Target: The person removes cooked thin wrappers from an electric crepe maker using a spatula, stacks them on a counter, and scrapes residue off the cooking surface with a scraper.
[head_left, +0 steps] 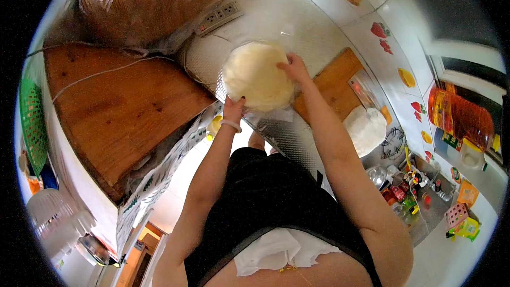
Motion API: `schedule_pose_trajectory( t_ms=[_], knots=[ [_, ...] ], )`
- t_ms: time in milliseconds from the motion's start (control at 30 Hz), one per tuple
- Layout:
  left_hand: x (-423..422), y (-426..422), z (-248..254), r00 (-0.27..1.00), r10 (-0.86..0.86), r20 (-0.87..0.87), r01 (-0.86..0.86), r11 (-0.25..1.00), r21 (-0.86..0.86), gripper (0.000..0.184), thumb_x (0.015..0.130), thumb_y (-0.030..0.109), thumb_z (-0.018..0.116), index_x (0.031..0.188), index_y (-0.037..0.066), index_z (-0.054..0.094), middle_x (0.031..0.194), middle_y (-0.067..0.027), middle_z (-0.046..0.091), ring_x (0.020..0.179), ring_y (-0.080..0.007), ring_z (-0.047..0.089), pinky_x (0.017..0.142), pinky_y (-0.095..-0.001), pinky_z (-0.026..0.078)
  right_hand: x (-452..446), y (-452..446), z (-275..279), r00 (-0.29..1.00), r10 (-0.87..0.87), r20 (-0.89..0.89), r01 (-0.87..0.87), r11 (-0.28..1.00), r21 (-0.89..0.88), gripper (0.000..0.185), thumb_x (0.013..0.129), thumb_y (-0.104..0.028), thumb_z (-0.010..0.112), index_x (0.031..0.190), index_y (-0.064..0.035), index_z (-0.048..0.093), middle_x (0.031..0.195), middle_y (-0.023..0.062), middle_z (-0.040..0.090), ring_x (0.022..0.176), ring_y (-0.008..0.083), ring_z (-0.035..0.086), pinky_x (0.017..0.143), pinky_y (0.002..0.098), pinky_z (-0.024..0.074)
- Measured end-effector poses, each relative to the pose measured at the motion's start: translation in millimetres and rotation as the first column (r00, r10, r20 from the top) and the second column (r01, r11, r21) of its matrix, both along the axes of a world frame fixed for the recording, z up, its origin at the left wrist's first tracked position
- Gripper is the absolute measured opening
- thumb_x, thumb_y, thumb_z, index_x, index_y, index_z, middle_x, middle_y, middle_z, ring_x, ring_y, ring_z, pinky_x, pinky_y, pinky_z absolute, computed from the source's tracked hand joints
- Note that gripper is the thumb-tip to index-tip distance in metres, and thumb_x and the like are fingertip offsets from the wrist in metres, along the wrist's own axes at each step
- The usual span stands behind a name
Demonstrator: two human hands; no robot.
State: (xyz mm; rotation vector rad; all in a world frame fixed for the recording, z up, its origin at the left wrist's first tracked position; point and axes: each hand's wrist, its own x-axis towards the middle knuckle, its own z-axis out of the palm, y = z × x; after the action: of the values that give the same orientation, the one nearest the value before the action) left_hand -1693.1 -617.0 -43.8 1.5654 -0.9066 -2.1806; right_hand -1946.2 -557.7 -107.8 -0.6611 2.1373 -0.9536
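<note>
A large, round, pale yellow slab that looks like dough (257,77) is in front of me over the silvery, textured counter. My left hand (234,109) grips its near left edge, thumb on top; a pale bracelet circles that wrist. At its right edge, my right hand (293,68) is closed on the rim, fingers bent over the top. Whatever lies beneath the dough is hidden, so I cannot tell whether it rests on the counter. Just right of my right hand lies a wooden cutting board (332,87).
A white round thing (365,130) lies beyond my right forearm. Several bottles and jars (401,194) crowd the right, below a large oil jug (459,114). On the left are a brown wooden board (122,106) and a plastic-wrapped bundle (143,5). A power strip (219,17) sits behind.
</note>
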Motion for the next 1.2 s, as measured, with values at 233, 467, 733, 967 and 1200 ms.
schedule_pose_trajectory(
  t_ms=[233,467,733,967,1200],
  knots=[
    [2,-5,20,0.995,-0.085,-0.045,0.077,0.986,-0.151,0.048,0.082,0.005,0.061,0.126,0.012,0.043,0.109,-0.0036,0.06,0.08,-0.0171,0.06,0.055,-0.0274,0.051,14,7,23,0.95,-0.261,0.172,0.296,0.928,-0.227,0.022,0.074,-0.01,0.073,0.085,-0.004,0.055,0.075,-0.0004,0.055,0.067,0.0116,0.048,0.064,0.0265,0.0416],
    [7,-17,34,0.975,-0.192,-0.115,0.152,0.944,-0.293,0.046,0.082,0.01,0.064,0.125,0.014,0.047,0.11,-0.0015,0.06,0.087,-0.016,0.061,0.065,-0.0289,0.053,13,13,58,0.817,-0.216,0.535,0.404,0.877,-0.262,0.021,0.078,-0.005,0.066,0.097,-0.0055,0.056,0.091,0.0018,0.06,0.081,0.0135,0.055,0.071,0.0288,0.0467],
    [-28,3,118,0.946,-0.319,-0.059,0.294,0.92,-0.259,0.043,0.086,0.008,0.059,0.126,0.015,0.045,0.106,0.0006,0.061,0.087,-0.0132,0.061,0.067,-0.0279,0.053,-20,76,128,0.838,-0.179,0.516,0.433,0.793,-0.428,0.035,0.077,0.002,0.062,0.11,-0.0051,0.053,0.099,0.0061,0.06,0.087,0.016,0.058,0.075,0.0306,0.0488],
    [-89,53,119,0.847,-0.495,-0.192,0.45,0.862,-0.233,0.041,0.087,0.002,0.053,0.126,0.009,0.043,0.108,-0.0036,0.059,0.09,-0.0135,0.061,0.069,-0.0286,0.054,-45,164,168,0.798,-0.448,0.402,0.598,0.665,-0.447,0.032,0.074,0.009,0.061,0.1,-0.0053,0.05,0.091,0.0036,0.06,0.083,0.0137,0.059,0.072,0.0279,0.0491],
    [-141,100,71,0.708,-0.636,-0.307,0.51,0.761,-0.4,0.046,0.086,-0.003,0.049,0.131,0.005,0.04,0.116,-0.008,0.056,0.098,-0.0174,0.059,0.077,-0.0297,0.052,-70,250,142,0.749,-0.585,0.311,0.659,0.606,-0.446,0.03,0.074,0.011,0.058,0.096,-0.007,0.048,0.095,0.0034,0.06,0.084,0.0135,0.059,0.075,0.0281,0.0489]
  ],
)
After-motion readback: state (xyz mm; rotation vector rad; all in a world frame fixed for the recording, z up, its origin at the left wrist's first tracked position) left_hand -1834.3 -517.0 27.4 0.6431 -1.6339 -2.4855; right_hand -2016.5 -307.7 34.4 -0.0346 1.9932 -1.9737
